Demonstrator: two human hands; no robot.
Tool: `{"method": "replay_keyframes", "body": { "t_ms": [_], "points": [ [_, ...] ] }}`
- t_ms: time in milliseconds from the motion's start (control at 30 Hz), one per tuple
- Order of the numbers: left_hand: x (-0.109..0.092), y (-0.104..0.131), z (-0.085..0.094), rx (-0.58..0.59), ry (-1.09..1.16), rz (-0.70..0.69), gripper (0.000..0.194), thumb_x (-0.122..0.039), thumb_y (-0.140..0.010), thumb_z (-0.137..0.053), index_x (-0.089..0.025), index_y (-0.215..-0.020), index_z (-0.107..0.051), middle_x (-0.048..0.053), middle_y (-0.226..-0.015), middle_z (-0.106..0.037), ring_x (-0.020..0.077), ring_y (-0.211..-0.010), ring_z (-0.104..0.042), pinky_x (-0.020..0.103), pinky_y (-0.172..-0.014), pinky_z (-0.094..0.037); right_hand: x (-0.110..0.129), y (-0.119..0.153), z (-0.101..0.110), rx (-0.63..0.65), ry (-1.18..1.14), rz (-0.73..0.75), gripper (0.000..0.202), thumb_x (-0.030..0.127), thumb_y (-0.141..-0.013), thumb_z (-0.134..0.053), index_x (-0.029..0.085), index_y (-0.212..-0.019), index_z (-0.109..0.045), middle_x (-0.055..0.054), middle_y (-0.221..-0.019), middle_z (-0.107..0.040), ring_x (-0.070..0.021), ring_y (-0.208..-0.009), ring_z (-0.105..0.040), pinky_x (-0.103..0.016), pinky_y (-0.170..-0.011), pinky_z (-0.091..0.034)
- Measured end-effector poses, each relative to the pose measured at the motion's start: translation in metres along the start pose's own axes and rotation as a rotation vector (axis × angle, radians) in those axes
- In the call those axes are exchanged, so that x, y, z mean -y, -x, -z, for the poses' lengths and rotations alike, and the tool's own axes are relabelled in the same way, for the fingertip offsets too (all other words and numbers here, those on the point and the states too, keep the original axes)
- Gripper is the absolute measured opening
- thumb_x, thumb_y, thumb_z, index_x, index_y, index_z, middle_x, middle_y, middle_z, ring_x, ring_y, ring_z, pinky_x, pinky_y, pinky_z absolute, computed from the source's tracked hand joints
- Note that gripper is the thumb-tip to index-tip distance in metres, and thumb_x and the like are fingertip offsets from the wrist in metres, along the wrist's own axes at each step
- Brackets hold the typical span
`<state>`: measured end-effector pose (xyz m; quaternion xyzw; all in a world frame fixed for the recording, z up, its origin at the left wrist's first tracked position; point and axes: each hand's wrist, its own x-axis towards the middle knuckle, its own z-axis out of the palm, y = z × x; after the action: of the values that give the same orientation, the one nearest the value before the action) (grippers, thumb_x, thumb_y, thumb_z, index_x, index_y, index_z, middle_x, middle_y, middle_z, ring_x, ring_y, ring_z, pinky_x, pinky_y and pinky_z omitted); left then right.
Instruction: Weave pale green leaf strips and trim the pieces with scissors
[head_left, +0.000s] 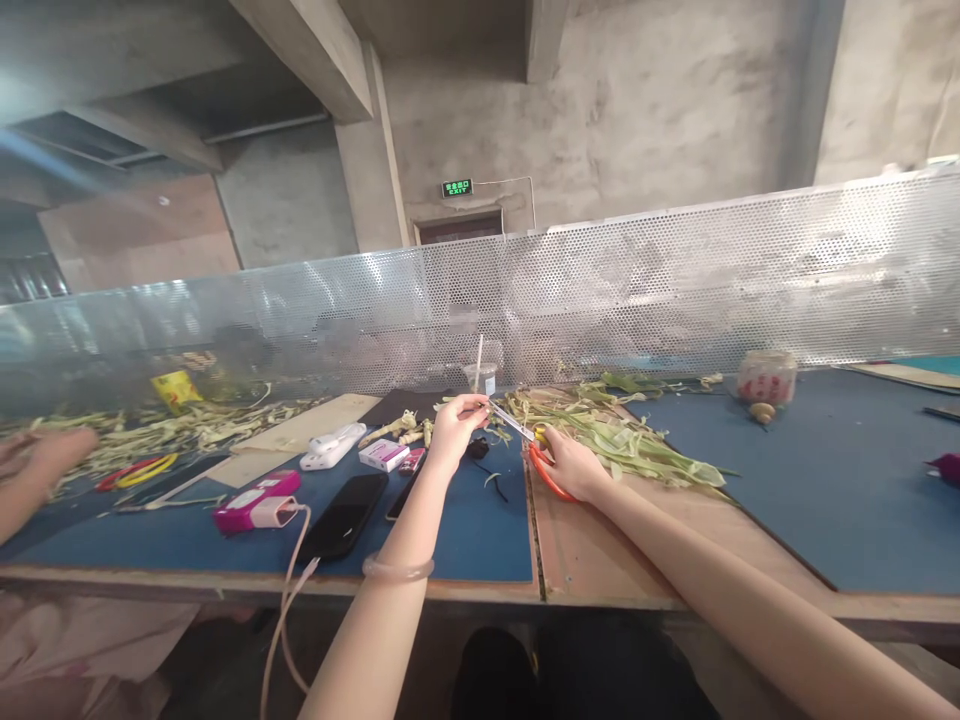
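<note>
Scissors [538,461] | handles gripped by right hand [568,463], blades aimed at left hand [458,425] | left hand pinched near blade tips, contents cannot be made out | leafy stalks [626,442] heaped on wooden board [589,556], right | black phone [345,517] laid on blue mat [480,535], left | cup [486,380] set beyond the 2 hands

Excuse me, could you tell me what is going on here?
A person's right hand grips orange-and-yellow-handled scissors, while the left hand has its fingers at the blade tips; anything pinched there is too small to tell. Pale green leaves lie heaped on the brown board just beyond the right hand. Further left, a co-worker's hand, blurred, is over pale plant pieces.
</note>
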<state>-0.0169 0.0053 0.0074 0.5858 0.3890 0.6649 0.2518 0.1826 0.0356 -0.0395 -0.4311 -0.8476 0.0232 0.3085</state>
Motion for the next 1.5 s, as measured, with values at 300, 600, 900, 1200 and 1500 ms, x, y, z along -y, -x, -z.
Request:
{"method": "replay_keyframes", "body": {
  "t_ms": [300,600,900,1200,1500],
  "points": [
    [-0.0007,0.0011,-0.0003,-0.053,0.007,0.012,0.024,-0.029,-0.062,-0.067,-0.014,-0.08,-0.06,0.005,-0.081,-0.06,0.0144,-0.072,-0.058,0.033,-0.069,-0.051,-0.0005,-0.0003,-0.0008,-0.013,0.028,-0.006,0.043,0.062,-0.079,-0.03,0.021,-0.084,-0.043,-0.004,-0.078,-0.059,-0.016,-0.063,-0.054,-0.023,-0.05,-0.024],
    [-0.0024,0.0017,0.0011,-0.062,-0.076,0.022,0.028,-0.031,-0.063,-0.066,-0.015,-0.086,-0.062,0.006,-0.08,-0.063,0.0148,-0.072,-0.058,0.026,-0.061,-0.048,-0.0025,-0.0012,-0.0021,-0.007,0.046,-0.021,0.039,0.058,-0.081,-0.031,0.021,-0.086,-0.044,-0.004,-0.08,-0.059,-0.0165,-0.065,-0.054,-0.023,-0.05,-0.025],
    [-0.0026,0.0028,0.0012,-0.03,-0.139,0.035,0.025,-0.032,-0.065,-0.064,-0.015,-0.083,-0.066,0.008,-0.081,-0.066,0.0176,-0.076,-0.06,0.025,-0.061,-0.045,-0.0007,-0.001,-0.0003,0.0,0.056,-0.037,0.037,0.056,-0.081,-0.032,0.021,-0.085,-0.043,-0.004,-0.081,-0.06,-0.0168,-0.065,-0.055,-0.023,-0.049,-0.024],
    [-0.0006,0.0014,0.0009,-0.032,-0.112,0.037,0.027,-0.033,-0.064,-0.065,-0.015,-0.084,-0.066,0.009,-0.083,-0.066,0.0178,-0.077,-0.06,0.026,-0.063,-0.045,0.0032,0.0012,0.0031,-0.021,0.057,-0.06,0.036,0.054,-0.082,-0.032,0.021,-0.086,-0.043,-0.005,-0.082,-0.059,-0.0179,-0.068,-0.055,-0.024,-0.05,-0.024],
    [-0.0009,0.0005,0.0007,-0.039,-0.098,0.05,0.027,-0.03,-0.064,-0.066,-0.015,-0.086,-0.065,0.008,-0.084,-0.066,0.0174,-0.079,-0.06,0.027,-0.065,-0.047,0.0036,0.0018,0.0027,-0.046,0.051,-0.035,0.041,0.06,-0.08,-0.029,0.021,-0.084,-0.042,-0.004,-0.083,-0.059,-0.0181,-0.069,-0.055,-0.024,-0.051,-0.025]
  ]
}}
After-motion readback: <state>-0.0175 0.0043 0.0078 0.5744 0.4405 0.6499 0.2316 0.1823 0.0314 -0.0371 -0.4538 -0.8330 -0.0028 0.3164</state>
